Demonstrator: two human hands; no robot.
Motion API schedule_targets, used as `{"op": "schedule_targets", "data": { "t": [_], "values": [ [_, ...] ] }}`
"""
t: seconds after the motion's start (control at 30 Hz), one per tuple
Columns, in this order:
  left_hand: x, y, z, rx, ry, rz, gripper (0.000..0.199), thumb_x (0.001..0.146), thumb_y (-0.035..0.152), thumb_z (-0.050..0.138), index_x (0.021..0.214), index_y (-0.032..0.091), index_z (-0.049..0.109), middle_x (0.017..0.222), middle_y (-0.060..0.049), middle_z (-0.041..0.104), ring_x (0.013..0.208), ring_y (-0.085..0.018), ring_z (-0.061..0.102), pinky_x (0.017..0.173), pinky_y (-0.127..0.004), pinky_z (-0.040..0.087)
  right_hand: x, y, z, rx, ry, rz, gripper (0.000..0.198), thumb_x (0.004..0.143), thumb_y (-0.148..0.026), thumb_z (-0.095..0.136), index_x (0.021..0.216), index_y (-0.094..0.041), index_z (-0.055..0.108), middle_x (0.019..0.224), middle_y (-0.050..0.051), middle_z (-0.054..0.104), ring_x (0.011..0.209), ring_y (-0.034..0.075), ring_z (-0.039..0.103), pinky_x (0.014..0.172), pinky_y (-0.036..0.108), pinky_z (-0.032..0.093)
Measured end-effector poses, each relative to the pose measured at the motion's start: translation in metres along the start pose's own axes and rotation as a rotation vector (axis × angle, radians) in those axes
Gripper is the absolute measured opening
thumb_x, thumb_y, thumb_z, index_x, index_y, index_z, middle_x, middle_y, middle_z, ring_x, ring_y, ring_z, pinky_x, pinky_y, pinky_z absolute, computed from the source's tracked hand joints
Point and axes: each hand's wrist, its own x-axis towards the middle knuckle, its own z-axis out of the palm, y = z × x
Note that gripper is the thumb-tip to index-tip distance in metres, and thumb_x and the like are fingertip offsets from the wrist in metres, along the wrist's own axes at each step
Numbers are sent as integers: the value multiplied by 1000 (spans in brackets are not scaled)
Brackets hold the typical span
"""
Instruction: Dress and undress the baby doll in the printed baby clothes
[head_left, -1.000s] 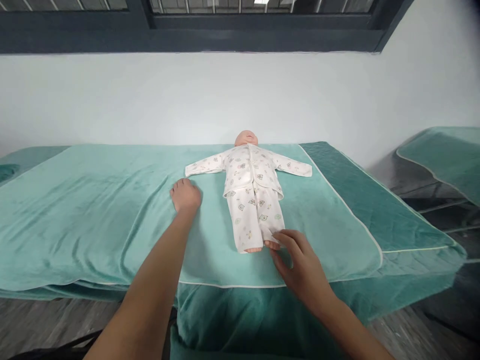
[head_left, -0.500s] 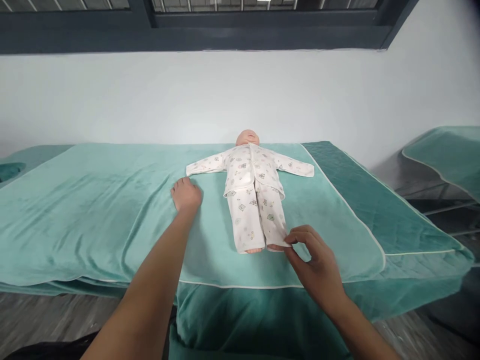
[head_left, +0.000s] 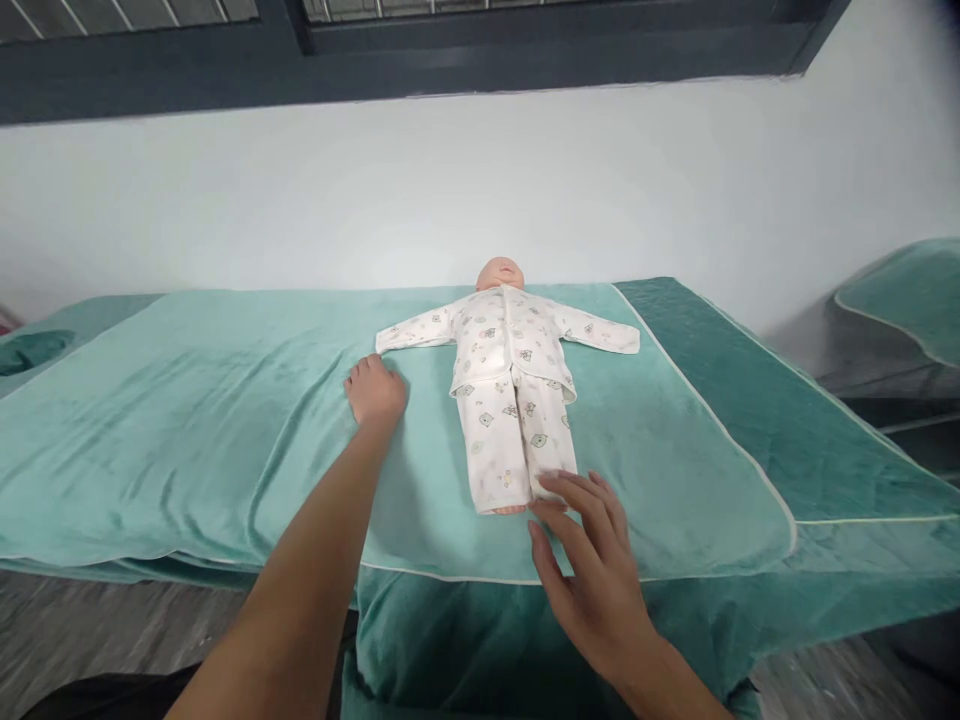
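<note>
A baby doll point(head_left: 500, 272) lies on its back, wearing a white printed long-sleeved top point(head_left: 487, 332) and matching trousers point(head_left: 491, 440). Its sleeves stretch out to both sides. My left hand point(head_left: 376, 392) rests on the pale green blanket point(head_left: 225, 420), just below the cuff of the sleeve on the left, fingers laid on the cloth and holding nothing. At the hem of the right-hand trouser leg, my right hand point(head_left: 592, 560) has its fingers apart and grips nothing. Its fingers partly cover that hem and the foot there.
Beneath the blanket is a darker green bed cover point(head_left: 720, 400), which hangs over the front edge. A white wall point(head_left: 337, 190) with a dark window frame point(head_left: 525, 55) stands behind the bed. Another green-covered surface point(head_left: 911, 300) is at the far right.
My right hand has let go of the trouser hem and moved left, its fingers opening. The left hand stays in place on the blanket. The view has tilted slightly.
</note>
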Motion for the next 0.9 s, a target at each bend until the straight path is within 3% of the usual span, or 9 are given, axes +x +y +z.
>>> {"op": "schedule_targets", "data": {
  "t": [0.17,0.3,0.5,0.63,0.77,0.9],
  "values": [
    [0,2,-2,19,-13,-1,36,88,19,40,120,14,56,126,-16,62,121,-33,51,100,-46,38,16,3,7,-89,-56,73,20,90,-9,54,106,-20,57,134,13,56,130,34,46,109,65,32],
    [0,3,-3,36,-13,0,35,89,21,40,118,14,58,126,-16,61,120,-33,51,99,-47,38,21,4,4,-42,-81,45,14,90,-8,55,96,-21,57,131,10,58,130,33,46,111,64,29],
    [1,2,-1,39,-5,3,33,89,22,40,117,15,59,125,-16,62,120,-33,52,98,-46,39,18,3,-3,12,-99,-33,19,87,-3,55,97,-19,56,130,11,57,129,31,46,112,63,29],
    [2,1,1,39,2,11,34,89,22,40,116,14,60,125,-16,62,119,-33,52,98,-47,39,15,10,-5,68,-126,-16,22,90,-6,55,107,-19,55,130,13,54,128,29,46,110,59,34],
    [3,0,2,42,10,17,35,88,22,40,116,14,60,125,-16,62,118,-33,52,98,-48,40,17,17,-7,130,-77,51,31,92,-9,57,121,-19,52,126,13,57,120,26,49,97,46,46],
    [2,0,1,49,6,17,35,88,23,40,115,15,61,125,-15,62,118,-33,52,98,-48,40,15,14,-8,164,-97,24,30,92,-5,55,117,-20,54,113,9,63,107,23,54,91,42,46]
  ]
}}
